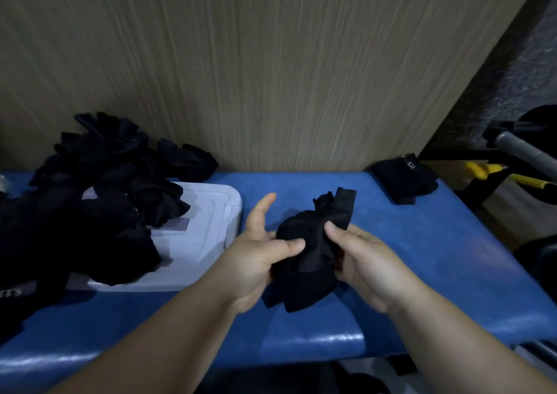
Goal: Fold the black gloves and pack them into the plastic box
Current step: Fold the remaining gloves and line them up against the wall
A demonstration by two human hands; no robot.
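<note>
Both forearms reaching in from the near edge, meeting over the middle of the blue table point(422, 273). Left hand point(259, 261) palm turned inward, thumb pressed across onto the black glove point(307, 258), index finger pointing up and away, free of the fabric; the other fingers hidden behind the cloth. Right hand point(364, 261) cupping the glove from the right, thumb pinned on its upper part, fingers wrapped underneath. So: gripped from both sides, bunched up between the two thumbs, a flat strap end sticking out toward the far right, lower folds hanging down between the wrists, just above the table.

To the left, a translucent plastic box point(208, 228) with its lid on, lying flat, close beside the left hand. Heaped on and behind it, a loose pile of black gloves point(105, 188), spilling off toward the near left. Far right corner of the table, a neat folded stack of gloves point(404, 179), well apart from the hands.

Behind the table, a wood-grain wall panel point(271, 62). Off to the right, a grey metal bar point(524, 152) and yellow-handled tools point(494, 172) on a lower level, dim and hard to make out.
</note>
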